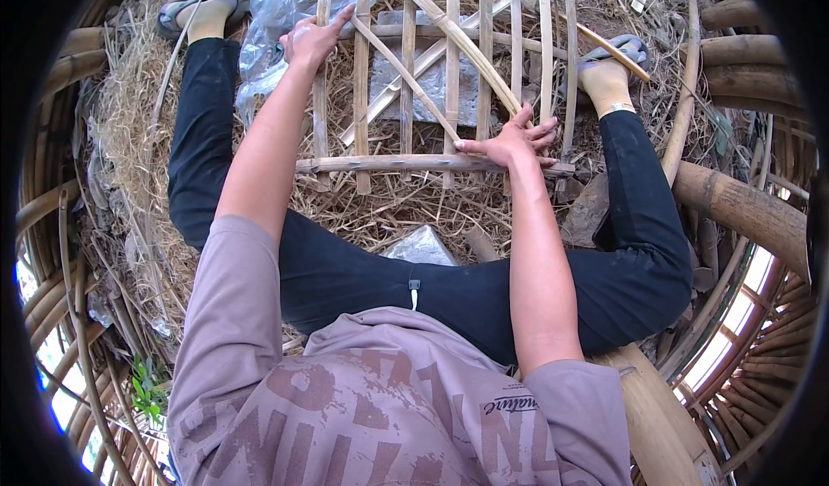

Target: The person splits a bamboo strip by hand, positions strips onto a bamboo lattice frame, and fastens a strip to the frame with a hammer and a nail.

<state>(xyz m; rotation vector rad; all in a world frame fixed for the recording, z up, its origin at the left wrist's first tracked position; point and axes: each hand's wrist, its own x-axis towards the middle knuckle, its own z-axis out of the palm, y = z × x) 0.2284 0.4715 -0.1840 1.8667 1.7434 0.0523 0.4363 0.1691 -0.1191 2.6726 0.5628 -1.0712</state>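
Note:
A bamboo lattice (363, 97) of upright slats lies across the ground between my legs, its near crossbar (389, 164) toward me. At its left edge my left hand (311, 42) is closed around the outer slat, one digit stretched toward the upper end of a thin diagonal strip (406, 78). My right hand (515, 144) rests at the lower right with its fingers spread. Its thumb touches that strip's lower end, while another finger lies by the end of a thicker diagonal strip (473, 47). A third, pale strip (389, 97) slants the other way beneath the slats.
Clear plastic sheeting (275, 41) lies by the left hand. A grey slab (423, 84) sits under the lattice, and a silvery block (420, 246) near my lap. Straw (129, 149) covers the ground. Thick bamboo poles (743, 209) and curved woven walls stand around me.

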